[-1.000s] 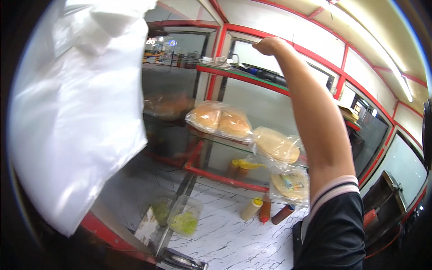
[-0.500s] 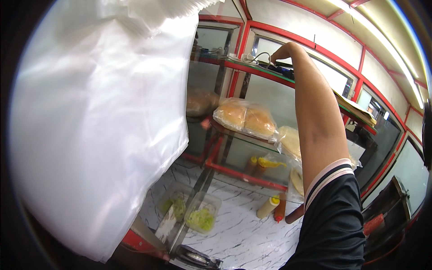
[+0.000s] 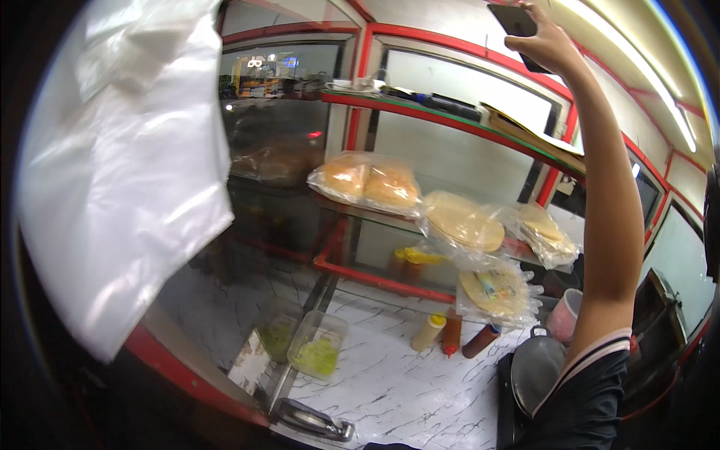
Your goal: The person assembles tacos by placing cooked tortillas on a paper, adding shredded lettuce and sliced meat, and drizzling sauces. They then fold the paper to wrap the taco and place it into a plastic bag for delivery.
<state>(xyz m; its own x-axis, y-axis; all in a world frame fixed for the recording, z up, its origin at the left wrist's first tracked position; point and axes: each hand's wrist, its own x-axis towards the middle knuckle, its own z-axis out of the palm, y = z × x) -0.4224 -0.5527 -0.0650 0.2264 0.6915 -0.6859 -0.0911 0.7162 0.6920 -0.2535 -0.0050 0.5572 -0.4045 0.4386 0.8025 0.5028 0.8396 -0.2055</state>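
My right arm reaches up along the right side. At the top, my right hand (image 3: 553, 43) is closed around a dark mobile phone (image 3: 517, 26), held up beyond the red-edged glass shelf (image 3: 435, 112). On that shelf lie dark slim items (image 3: 450, 106) and a stack of papers (image 3: 525, 129). Below it, bagged buns (image 3: 367, 180) and bagged flatbreads (image 3: 463, 221) rest on the lower glass shelf. My left hand is out of sight. White plastic bags (image 3: 135, 165) hang large at the left.
On the marbled counter (image 3: 390, 390) stand squeeze bottles (image 3: 429, 332) and a tub of shredded lettuce (image 3: 319, 349). A dark pan (image 3: 536, 367) sits at the right near a pink container (image 3: 564, 315). A black-handled tool (image 3: 311, 420) lies at the front edge.
My right hand has risen from the upper shelf and moved right, now with the phone in it. The view has shifted, with the white bags filling less of it.
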